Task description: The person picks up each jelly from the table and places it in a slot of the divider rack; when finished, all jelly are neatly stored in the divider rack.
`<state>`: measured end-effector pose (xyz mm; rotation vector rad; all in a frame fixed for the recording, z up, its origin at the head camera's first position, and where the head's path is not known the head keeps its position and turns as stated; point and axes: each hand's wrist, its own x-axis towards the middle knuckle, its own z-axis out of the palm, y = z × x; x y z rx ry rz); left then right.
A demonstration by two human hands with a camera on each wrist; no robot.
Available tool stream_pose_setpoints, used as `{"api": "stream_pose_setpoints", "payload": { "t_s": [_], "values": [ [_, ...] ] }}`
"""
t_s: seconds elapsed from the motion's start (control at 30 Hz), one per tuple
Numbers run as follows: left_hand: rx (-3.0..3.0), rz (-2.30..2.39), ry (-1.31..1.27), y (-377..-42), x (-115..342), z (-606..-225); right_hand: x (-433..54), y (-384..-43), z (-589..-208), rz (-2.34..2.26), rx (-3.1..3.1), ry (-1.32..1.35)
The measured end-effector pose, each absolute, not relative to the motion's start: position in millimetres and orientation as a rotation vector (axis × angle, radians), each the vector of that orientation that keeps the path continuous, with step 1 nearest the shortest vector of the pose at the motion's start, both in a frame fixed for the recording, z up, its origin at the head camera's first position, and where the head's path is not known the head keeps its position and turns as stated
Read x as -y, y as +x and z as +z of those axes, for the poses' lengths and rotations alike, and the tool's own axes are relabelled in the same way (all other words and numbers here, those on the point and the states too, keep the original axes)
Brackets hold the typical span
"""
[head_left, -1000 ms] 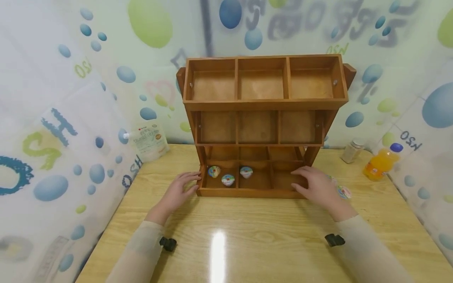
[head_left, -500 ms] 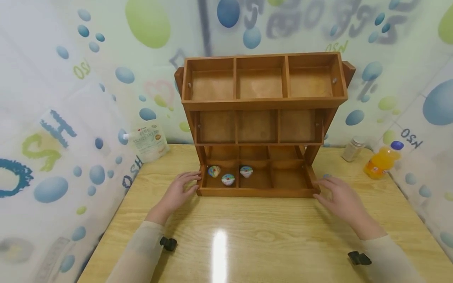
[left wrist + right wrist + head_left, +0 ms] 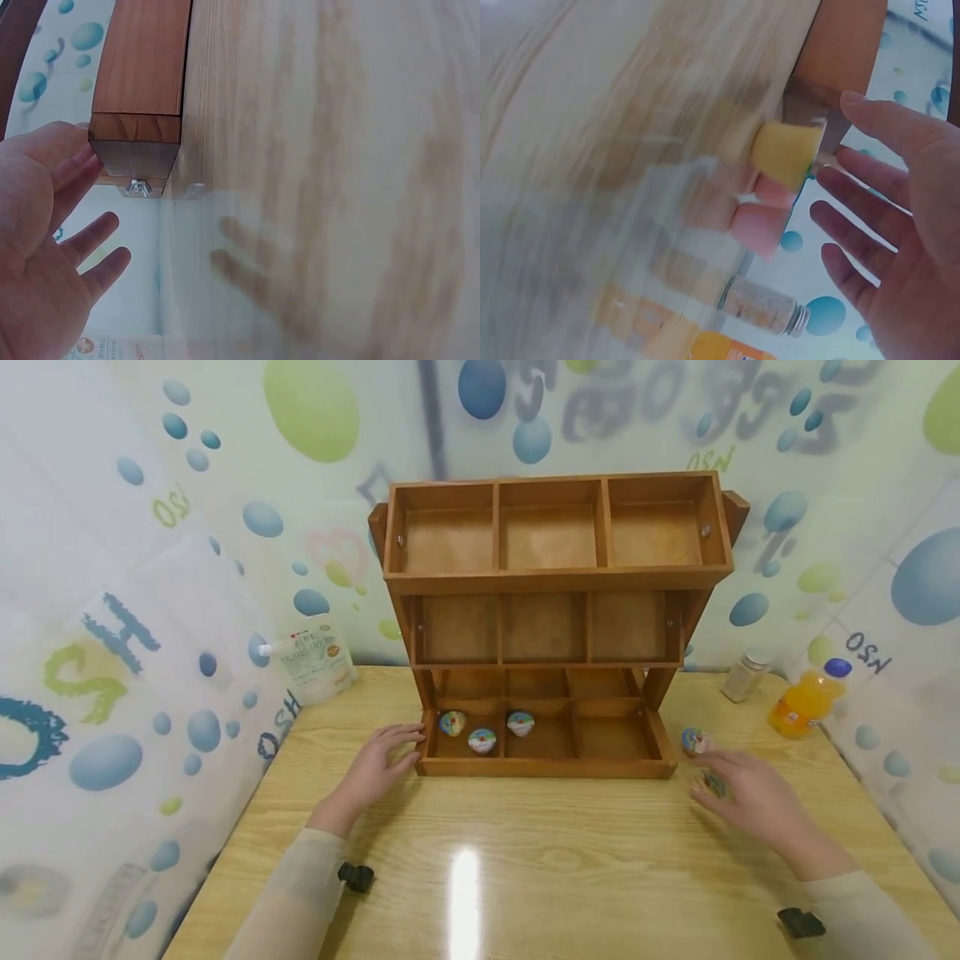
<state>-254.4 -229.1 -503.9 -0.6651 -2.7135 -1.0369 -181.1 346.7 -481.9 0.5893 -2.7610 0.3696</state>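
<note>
A brown wooden three-tier rack (image 3: 558,583) stands against the back wall. My left hand (image 3: 375,772) rests at the left end of its bottom tray, thumb and forefinger at the wood in the left wrist view and the other fingers spread. Lidded jelly cups sit in that tray: two (image 3: 482,741) in the left compartment, one (image 3: 521,723) in the middle. Right of the rack, my right hand (image 3: 757,797) reaches over a yellow jelly cup (image 3: 784,154), fingers loosely spread and apart from it. Pink cups (image 3: 761,229) stand just behind it, one lid (image 3: 695,740) showing in the head view.
A glass shaker jar (image 3: 745,677) and an orange juice bottle (image 3: 810,700) with a blue cap stand at the back right of the wooden table (image 3: 570,868). A white printed pouch (image 3: 315,658) leans on the wall at the back left.
My right hand has moved right, from over the bottom tray's right compartment, past the tray's end, to the cups on the table. The left hand has stayed in place.
</note>
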Motion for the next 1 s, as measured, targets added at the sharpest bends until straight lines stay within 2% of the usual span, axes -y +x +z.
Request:
{"api": "stream_pose_setpoints", "payload": {
  "t_s": [0.4, 1.0],
  "values": [
    [2.739, -1.052, -0.642, -253.0, 230.1, -504.0, -362.5, -182.8, -482.2, 0.284, 2.853, 0.596],
    [2.739, -1.044, -0.657, -255.8, 231.0, -505.1, -359.1, -185.9, -477.7, 0.312, 2.916, 0.535]
  ]
}}
